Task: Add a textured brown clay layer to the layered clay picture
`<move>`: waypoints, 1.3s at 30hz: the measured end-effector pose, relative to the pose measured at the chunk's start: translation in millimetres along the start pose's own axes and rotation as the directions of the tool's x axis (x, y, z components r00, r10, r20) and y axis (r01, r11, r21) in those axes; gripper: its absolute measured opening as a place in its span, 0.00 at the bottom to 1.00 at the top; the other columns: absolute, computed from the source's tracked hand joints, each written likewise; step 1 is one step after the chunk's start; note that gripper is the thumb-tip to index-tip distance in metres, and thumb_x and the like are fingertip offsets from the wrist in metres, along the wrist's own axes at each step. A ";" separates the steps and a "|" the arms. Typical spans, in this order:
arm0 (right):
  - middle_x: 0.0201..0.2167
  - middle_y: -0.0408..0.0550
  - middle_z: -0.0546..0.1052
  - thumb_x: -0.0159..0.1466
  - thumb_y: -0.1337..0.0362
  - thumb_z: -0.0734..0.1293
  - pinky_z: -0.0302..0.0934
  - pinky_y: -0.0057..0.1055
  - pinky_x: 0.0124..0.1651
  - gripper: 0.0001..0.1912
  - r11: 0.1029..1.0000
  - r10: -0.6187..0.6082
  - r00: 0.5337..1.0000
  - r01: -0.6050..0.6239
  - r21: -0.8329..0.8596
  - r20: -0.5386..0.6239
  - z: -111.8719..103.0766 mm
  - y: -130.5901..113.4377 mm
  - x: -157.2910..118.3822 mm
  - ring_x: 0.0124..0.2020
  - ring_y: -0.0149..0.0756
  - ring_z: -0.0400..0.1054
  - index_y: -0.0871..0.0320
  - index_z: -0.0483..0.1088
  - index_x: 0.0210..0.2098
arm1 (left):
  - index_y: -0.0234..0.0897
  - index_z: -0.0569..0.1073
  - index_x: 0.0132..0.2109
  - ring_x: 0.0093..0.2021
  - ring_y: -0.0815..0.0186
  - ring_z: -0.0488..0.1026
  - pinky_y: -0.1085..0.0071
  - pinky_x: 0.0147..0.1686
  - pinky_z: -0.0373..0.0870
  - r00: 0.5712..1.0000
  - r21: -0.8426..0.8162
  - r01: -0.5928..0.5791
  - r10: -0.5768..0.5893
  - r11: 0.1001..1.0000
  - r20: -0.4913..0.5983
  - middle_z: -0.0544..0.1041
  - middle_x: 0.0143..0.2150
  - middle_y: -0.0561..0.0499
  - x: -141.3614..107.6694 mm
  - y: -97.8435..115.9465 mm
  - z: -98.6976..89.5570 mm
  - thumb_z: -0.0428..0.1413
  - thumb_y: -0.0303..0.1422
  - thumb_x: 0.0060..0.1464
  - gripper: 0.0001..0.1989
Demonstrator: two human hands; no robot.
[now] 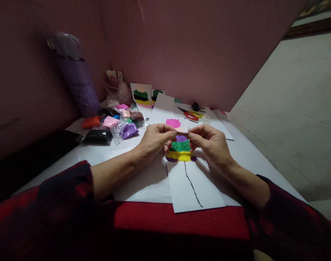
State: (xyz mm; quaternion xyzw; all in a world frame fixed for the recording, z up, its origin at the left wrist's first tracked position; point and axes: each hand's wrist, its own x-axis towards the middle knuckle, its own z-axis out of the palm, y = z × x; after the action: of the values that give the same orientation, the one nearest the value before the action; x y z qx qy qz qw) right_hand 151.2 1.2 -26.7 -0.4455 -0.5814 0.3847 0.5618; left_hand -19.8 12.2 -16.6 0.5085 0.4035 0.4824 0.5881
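Between my two hands stretches a thin brownish strip of modelling clay [182, 133]. My left hand [157, 139] pinches its left end between thumb and fingers. At the other end, the thumb and forefinger of my right hand [210, 141] are closed on it. Just below them lies a white paper sheet [179, 188] bearing textured clay bands in pink, purple, green and yellow [179, 156]. A wavy black line [192, 184] runs down the sheet's lower part. My hands partly cover the middle of the coloured bands.
Several clay packets [108, 127] in clear bags lie at the left. Behind them leans a purple bottle [80, 83]. Red-handled scissors [191, 115], a yellow-handled tool [198, 114] and keys [196, 106] rest at the back. A painted card [141, 96] leans by the wall.
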 end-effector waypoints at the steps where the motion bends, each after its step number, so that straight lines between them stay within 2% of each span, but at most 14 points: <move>1: 0.18 0.39 0.72 0.54 0.65 0.73 0.67 0.27 0.22 0.06 1.000 0.012 0.999 -0.012 0.000 -0.030 -0.8 1.2 1.1 0.19 0.28 0.66 0.59 0.72 0.28 | 0.30 0.73 0.30 0.17 0.76 0.65 0.78 0.17 0.62 1.000 -0.033 -0.004 0.004 0.999 -0.006 0.72 0.22 0.53 0.5 -0.6 -1.1 0.58 0.22 0.54 0.05; 3: 0.19 0.39 0.72 0.54 0.64 0.73 0.67 0.27 0.22 0.07 1.000 0.031 0.998 -0.031 0.005 -0.054 -2.0 3.2 2.7 0.20 0.29 0.67 0.59 0.72 0.28 | 0.29 0.76 0.33 0.19 0.76 0.66 0.78 0.18 0.63 1.000 -0.084 0.005 -0.004 0.996 0.017 0.74 0.26 0.52 1.3 -2.0 -3.4 0.60 0.25 0.53 0.02; 9: 0.24 0.42 0.75 0.56 0.59 0.74 0.68 0.26 0.24 0.10 0.997 -0.033 0.996 0.027 0.072 0.082 -0.8 3.6 1.1 0.25 0.29 0.69 0.59 0.74 0.31 | 0.30 0.78 0.41 0.21 0.75 0.67 0.77 0.18 0.62 0.995 -0.098 0.031 -0.021 0.995 0.096 0.76 0.29 0.51 0.7 -4.2 -4.6 0.67 0.27 0.45 0.13; 15: 0.22 0.42 0.76 0.55 0.59 0.76 0.65 0.26 0.23 0.10 0.996 -0.087 0.989 0.088 -0.002 0.123 1.5 -2.1 -3.0 0.21 0.28 0.68 0.60 0.76 0.30 | 0.28 0.78 0.39 0.21 0.75 0.66 0.77 0.18 0.64 0.977 -0.028 0.011 -0.005 1.000 0.214 0.75 0.27 0.52 0.5 -5.4 -3.1 0.66 0.29 0.48 0.11; 21: 0.25 0.42 0.77 0.59 0.58 0.73 0.67 0.27 0.24 0.09 0.994 -0.108 0.976 0.107 0.013 0.191 0.8 -2.1 -4.5 0.22 0.28 0.69 0.58 0.77 0.33 | 0.29 0.76 0.35 0.19 0.75 0.66 0.78 0.17 0.65 0.987 0.009 -0.014 0.013 1.000 0.159 0.72 0.23 0.54 1.0 -3.9 -3.5 0.63 0.28 0.51 0.06; 25: 0.27 0.43 0.78 0.53 0.62 0.77 0.67 0.26 0.29 0.11 0.995 -0.096 0.979 0.088 0.053 0.180 1.9 -1.0 -5.2 0.27 0.29 0.72 0.58 0.75 0.32 | 0.29 0.74 0.35 0.17 0.75 0.66 0.78 0.17 0.65 0.982 0.038 -0.022 0.014 0.999 0.191 0.70 0.20 0.56 -0.9 -1.6 -1.7 0.61 0.25 0.52 0.03; 29: 0.23 0.41 0.76 0.54 0.61 0.76 0.65 0.25 0.24 0.10 0.998 -0.048 0.981 0.039 0.053 0.189 1.6 -3.0 -5.5 0.22 0.28 0.69 0.59 0.74 0.30 | 0.31 0.71 0.33 0.16 0.75 0.65 0.79 0.16 0.65 0.981 0.045 -0.017 0.007 0.999 0.196 0.69 0.20 0.57 -2.6 0.0 0.4 0.58 0.21 0.53 0.03; 32: 0.19 0.40 0.74 0.54 0.63 0.75 0.65 0.25 0.23 0.09 0.999 -0.011 0.992 0.005 0.047 0.128 0.0 -2.5 -4.1 0.19 0.27 0.67 0.60 0.73 0.28 | 0.32 0.70 0.31 0.15 0.75 0.65 0.78 0.16 0.64 0.989 0.038 0.003 -0.008 0.999 0.147 0.70 0.20 0.56 -1.8 -0.4 0.1 0.57 0.22 0.53 0.05; 36: 0.17 0.38 0.73 0.53 0.65 0.74 0.65 0.26 0.23 0.07 0.997 0.035 0.999 -0.036 0.068 0.018 -2.0 1.3 -0.6 0.18 0.27 0.67 0.59 0.72 0.29 | 0.31 0.71 0.30 0.19 0.75 0.66 0.79 0.16 0.64 0.998 -0.061 -0.025 0.028 0.998 0.053 0.73 0.24 0.53 0.6 -1.8 -3.2 0.58 0.22 0.52 0.04; 39: 0.18 0.37 0.74 0.53 0.65 0.74 0.65 0.26 0.22 0.10 0.996 0.038 0.999 -0.037 0.077 -0.014 -2.5 2.6 0.8 0.17 0.27 0.67 0.57 0.71 0.32 | 0.30 0.74 0.34 0.21 0.75 0.66 0.79 0.17 0.65 0.998 -0.112 -0.014 0.021 0.994 0.059 0.73 0.26 0.52 1.7 -2.5 -5.3 0.60 0.24 0.50 0.02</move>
State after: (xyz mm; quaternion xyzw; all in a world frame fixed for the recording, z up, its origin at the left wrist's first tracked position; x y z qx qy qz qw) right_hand 153.9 2.6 -28.7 -0.4374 -0.5533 0.4136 0.5757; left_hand -24.2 14.9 -19.9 0.4928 0.3536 0.4937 0.6232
